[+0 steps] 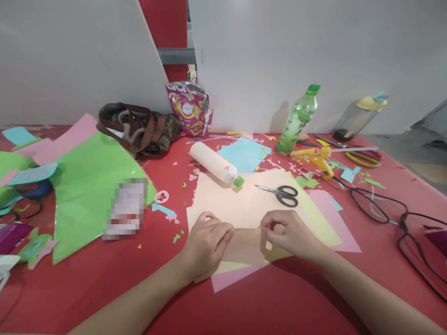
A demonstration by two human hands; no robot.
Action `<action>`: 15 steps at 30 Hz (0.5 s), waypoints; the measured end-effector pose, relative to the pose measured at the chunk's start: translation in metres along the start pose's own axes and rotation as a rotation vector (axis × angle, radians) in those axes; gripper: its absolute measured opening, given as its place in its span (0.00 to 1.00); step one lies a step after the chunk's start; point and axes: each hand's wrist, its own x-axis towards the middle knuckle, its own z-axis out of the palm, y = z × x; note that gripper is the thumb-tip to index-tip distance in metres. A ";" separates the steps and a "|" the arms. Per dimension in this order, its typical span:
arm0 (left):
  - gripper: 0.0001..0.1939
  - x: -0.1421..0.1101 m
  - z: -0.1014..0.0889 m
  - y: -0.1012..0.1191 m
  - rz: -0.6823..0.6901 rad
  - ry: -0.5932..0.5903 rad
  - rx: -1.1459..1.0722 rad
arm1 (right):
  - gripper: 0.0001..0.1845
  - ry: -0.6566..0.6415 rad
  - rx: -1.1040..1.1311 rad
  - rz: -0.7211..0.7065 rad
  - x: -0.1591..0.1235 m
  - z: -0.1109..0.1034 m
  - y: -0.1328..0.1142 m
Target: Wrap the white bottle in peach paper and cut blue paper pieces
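Near the front of the red tabletop [150,260], the smooth, four-sided tan paper piece [244,246] lies between the hands, over the large cream paper sheet [226,204]. Whether it is a separate piece or a turned-up part of that sheet cannot be determined. The left hand [207,239] pinches its far left corner; the right hand [291,232] pinches near its far right corner, fingertips pressed together. Unequal tension between the two grips could skew, crease or tear the paper. The pale yellow paper sheet [323,228] and pink paper sheet [345,239] project from below at different angles; this loose stack may slide if the wrists drag on it. Such movement could also roll the white cylindrical bottle with a green cap [214,163], which lies on its side across the far edge, or shift the black-handled metal scissors [277,191]. Snagging the thin black cable [405,215] could pull the yellow plastic glue gun [326,165] off its position. Its nozzle points toward the base of the upright clear-green plastic bottle [298,118]; if hot, it could soften the wall. Heat state cannot be determined. Small green paper scraps [176,237] could become trapped beneath the work.
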 end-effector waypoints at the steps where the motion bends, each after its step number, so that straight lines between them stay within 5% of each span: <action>1: 0.10 0.000 0.000 0.000 0.001 -0.003 -0.002 | 0.07 0.004 -0.003 0.000 0.000 0.000 0.000; 9: 0.11 0.000 -0.002 -0.005 -0.112 0.048 0.009 | 0.06 0.155 -0.006 -0.001 0.004 -0.003 0.018; 12: 0.11 0.000 -0.001 -0.004 -0.118 0.030 -0.013 | 0.05 0.258 0.030 -0.085 0.004 -0.001 0.019; 15: 0.11 -0.001 0.002 -0.002 -0.095 -0.008 -0.056 | 0.09 0.202 0.005 -0.220 0.001 0.007 0.015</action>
